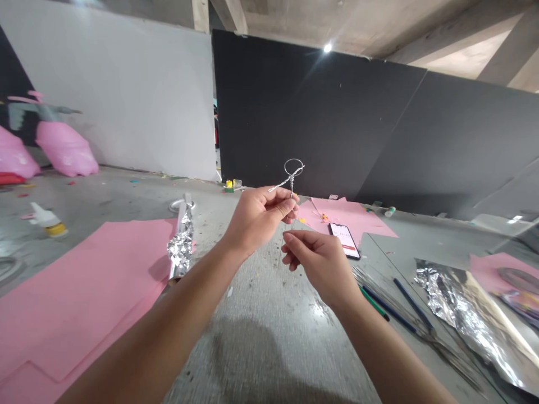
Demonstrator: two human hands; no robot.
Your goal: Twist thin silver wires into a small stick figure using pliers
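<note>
Both my forearms [181,306] slant up from the lower edge, nearest of all, and meet at the wire piece [291,178], which is held up over the counter [240,314] in front of the dark panel [290,106]; my left grip [261,217] pinches its twisted stem between thumb and fingers, right below the crossing, probably so the round loop and the side arm stand clear of my skin; my right grip [318,255], lower and nearer me, has thumb and forefinger closed on the thin wire [284,229] below, I judge to control that end while the left steadies the top. Beside my right arm lies the blue-handled tool [415,306], perhaps put there for easy reach; the phone [345,240] lies face up beyond my right knuckles, maybe for glancing at.

My left fingers cover part of the stem; I cannot tell how many strands run down between my hands; the thin wire fades against the grey; the phone's figures are too small to read; the left pink sheet [96,280] and the right foil sheet [467,308] run out of view; the pink bottles [67,147] look blurred.
</note>
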